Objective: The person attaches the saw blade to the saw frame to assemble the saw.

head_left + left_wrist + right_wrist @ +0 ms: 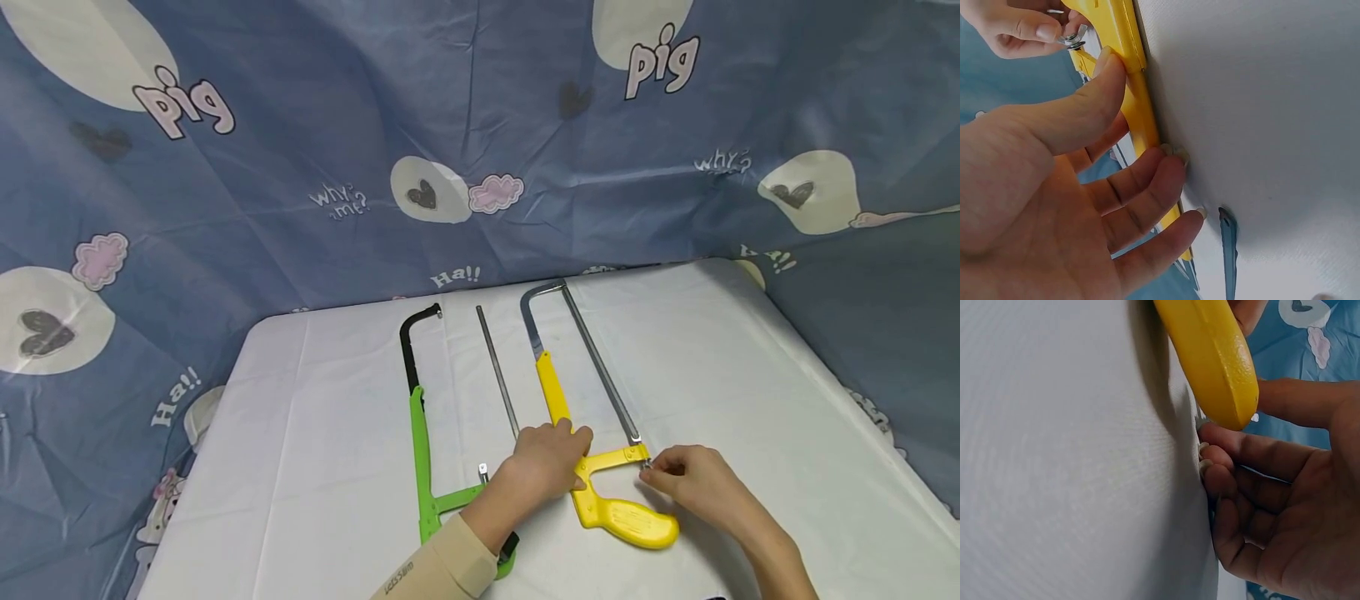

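A yellow-handled hacksaw (637, 523) lies on the white-covered table, its grip toward the person. A blade (600, 362) spans its frame from the far curved end to the near yellow arm. My left hand (551, 458) holds the yellow frame just above the grip, thumb on one side and fingers on the other, as the left wrist view shows. At the end of the near arm, my right hand (701, 483) pinches a metal wing nut (1074, 40) between thumb and index finger. In the right wrist view the yellow grip hides the wing nut.
A green hacksaw (422, 450) with a black curved end lies to the left, partly hidden under the left forearm. Between the two saws lies a loose thin blade (497, 367). A patterned blue cloth (525, 100) hangs behind the table.
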Motion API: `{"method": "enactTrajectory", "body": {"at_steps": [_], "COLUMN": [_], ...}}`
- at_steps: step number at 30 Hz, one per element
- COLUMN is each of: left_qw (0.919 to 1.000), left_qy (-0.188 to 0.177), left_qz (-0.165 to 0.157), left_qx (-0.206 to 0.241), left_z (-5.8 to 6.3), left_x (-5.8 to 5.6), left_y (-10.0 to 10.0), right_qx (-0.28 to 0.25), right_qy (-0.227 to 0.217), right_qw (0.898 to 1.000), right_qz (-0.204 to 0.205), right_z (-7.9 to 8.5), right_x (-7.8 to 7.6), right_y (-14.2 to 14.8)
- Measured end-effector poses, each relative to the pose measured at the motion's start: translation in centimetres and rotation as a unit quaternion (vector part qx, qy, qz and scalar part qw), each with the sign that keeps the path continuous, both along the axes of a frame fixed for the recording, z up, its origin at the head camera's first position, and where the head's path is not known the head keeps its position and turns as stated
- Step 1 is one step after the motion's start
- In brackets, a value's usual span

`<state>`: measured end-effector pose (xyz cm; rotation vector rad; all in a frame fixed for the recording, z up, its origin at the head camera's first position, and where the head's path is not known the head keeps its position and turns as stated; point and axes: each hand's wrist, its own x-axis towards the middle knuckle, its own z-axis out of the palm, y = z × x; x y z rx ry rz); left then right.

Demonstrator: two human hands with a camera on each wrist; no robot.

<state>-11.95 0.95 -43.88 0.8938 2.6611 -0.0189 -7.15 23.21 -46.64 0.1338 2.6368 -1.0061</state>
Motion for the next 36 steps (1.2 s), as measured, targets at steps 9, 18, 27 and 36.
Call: {"method": "enactTrajectory", "body": {"at_steps": [9, 18, 27, 36], "left_qw": [1.0000, 0.9999, 1.0000, 0.9999], "left_qy": [-0.005, -0.004, -0.005, -0.002], "left_qz": [0.005, 0.007, 0.005, 0.003], "left_qx": [0.006, 0.010, 0.006, 0.010], "left_z": [-0.06, -0.02, 0.08, -0.03], "left_x": [-0.09, -0.05, -0.03, -0.10], "left_y": [-0.06, -0.06, -0.01, -0.08], "right_qx": [-0.022, -0.020, 0.003, 0.016], "right_qy": [-0.003, 0.014, 0.033, 0.053], "right_qw": [1.000, 1.000, 0.999, 0.998], "right_qz": [-0.014, -0.018, -0.016, -0.024], "right_z": [-0.07, -0.35, -0.43, -0.65], "right_x": [0.20, 0.19, 0.01, -0.10], "right_y": [0.61, 0.60, 0.55, 0.45]}}
